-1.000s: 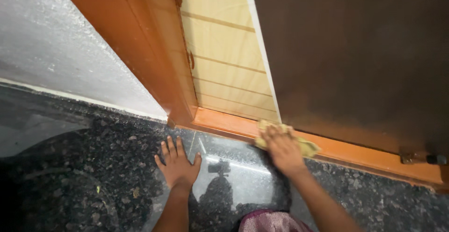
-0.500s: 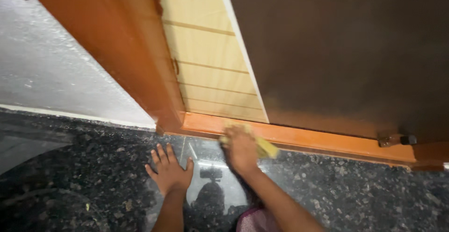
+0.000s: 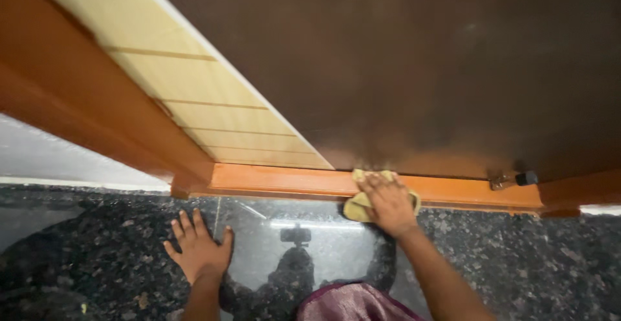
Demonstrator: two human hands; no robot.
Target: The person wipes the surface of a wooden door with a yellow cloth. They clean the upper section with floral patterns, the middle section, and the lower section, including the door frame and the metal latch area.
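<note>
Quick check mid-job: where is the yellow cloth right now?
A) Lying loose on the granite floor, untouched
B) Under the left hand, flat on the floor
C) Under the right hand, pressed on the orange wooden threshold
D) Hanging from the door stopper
C: the right hand covers the yellow cloth on the orange threshold, while the left hand lies bare on the floor.

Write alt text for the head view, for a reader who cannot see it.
A person's right hand presses a yellow cloth on an orange wooden threshold below a dark brown door. The left hand lies flat, fingers spread, on the glossy speckled black floor. A small metal doorstop sits at the door's lower right.
</note>
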